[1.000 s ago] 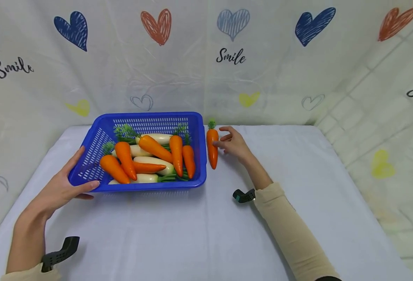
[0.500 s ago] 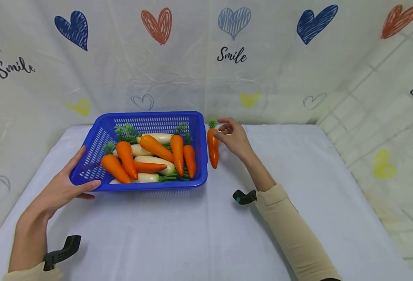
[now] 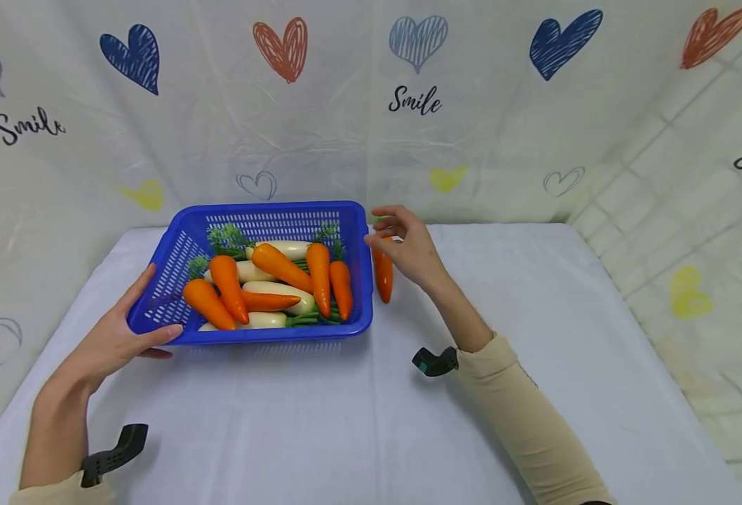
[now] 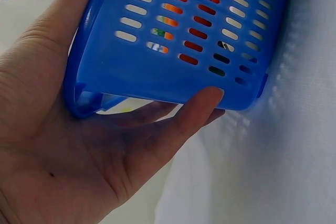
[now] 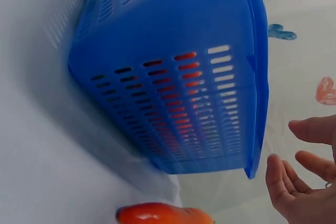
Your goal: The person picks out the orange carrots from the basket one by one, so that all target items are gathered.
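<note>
A blue slotted plastic basket (image 3: pixel 282 336) holds several orange carrots (image 3: pixel 276 266) and white radishes (image 3: pixel 268 320) with green tops. My left hand (image 3: pixel 109 340) grips the basket's near left corner; the left wrist view shows fingers spread across its rim and outer wall (image 4: pixel 157 77). My right hand (image 3: pixel 412 249) hovers by the basket's right rim, above a single carrot (image 3: pixel 383 279) lying on the cloth outside. That hand covers much of the carrot's upper part. In the right wrist view, the fingers (image 5: pixel 310 129) are loosely bent, apart from both basket and carrot (image 5: pixel 163 214).
A white cloth (image 3: pixel 270 428) covers the table. Behind it hangs a pale backdrop (image 3: pixel 346 140) with hearts and the word "Smile". Black camera mounts sit on the left wrist (image 3: pixel 115 456) and the right wrist (image 3: pixel 434 361).
My right hand has come off the loose carrot and shifted left and slightly up to the basket's right rim. The carrot stays on the cloth. My left hand keeps its grip on the basket.
</note>
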The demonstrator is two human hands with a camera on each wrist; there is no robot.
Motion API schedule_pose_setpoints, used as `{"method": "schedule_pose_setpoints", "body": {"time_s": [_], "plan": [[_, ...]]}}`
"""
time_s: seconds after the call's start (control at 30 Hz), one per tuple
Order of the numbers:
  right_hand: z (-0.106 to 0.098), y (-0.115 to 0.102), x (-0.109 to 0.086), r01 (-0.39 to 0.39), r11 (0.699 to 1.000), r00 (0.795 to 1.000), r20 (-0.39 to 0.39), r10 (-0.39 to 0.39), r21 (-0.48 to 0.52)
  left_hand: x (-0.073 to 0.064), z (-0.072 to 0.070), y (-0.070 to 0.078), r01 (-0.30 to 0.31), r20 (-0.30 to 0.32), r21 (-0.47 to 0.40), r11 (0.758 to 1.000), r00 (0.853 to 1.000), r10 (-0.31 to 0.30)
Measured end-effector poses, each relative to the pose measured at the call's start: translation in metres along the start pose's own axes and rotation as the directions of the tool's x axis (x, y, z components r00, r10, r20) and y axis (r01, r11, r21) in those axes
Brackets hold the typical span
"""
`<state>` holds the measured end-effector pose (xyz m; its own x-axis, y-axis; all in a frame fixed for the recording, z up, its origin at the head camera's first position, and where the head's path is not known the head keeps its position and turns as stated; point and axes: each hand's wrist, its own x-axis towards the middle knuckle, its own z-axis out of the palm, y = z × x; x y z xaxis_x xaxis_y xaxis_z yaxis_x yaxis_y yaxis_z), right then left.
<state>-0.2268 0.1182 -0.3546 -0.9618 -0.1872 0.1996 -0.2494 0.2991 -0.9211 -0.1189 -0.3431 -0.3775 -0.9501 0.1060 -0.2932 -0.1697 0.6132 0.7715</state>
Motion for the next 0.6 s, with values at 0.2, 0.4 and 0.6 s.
{"method": "schedule_pose_setpoints", "body": {"time_s": [0.2, 0.4, 0.6], "plan": [[0.007, -0.009, -0.002, 0.028, 1.000, 0.999, 0.036, -0.029, 0.013, 0.001, 0.000, 0.002, 0.001, -0.004, -0.009, 1.000, 1.000, -0.001], [0.015, -0.016, -0.003, 0.063, 0.998, 0.995, 0.076, -0.065, 0.030, -0.001, -0.001, 0.001, 0.008, -0.017, 0.002, 1.000, 1.000, -0.008], [0.021, -0.017, -0.006, 0.039, 0.998, 0.992, 0.120, -0.045, 0.046, -0.002, 0.000, -0.002, 0.005, -0.009, 0.025, 1.000, 1.000, -0.005]]}}
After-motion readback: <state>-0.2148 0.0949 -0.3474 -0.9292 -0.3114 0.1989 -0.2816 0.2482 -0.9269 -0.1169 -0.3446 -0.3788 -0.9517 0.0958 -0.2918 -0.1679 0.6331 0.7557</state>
